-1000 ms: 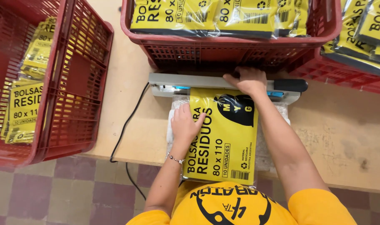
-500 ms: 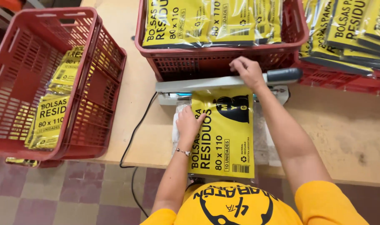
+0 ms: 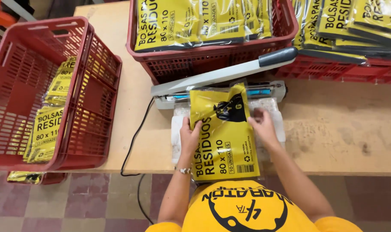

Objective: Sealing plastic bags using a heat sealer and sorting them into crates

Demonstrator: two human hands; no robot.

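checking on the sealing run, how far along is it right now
Done: a few yellow packs lie in the red crate on the left. In hand: the left hand and right hand grip the edges of one yellow bag pack, its top at the heat sealer, whose arm is raised. Left: the crate behind the sealer holds a full layer of packs.
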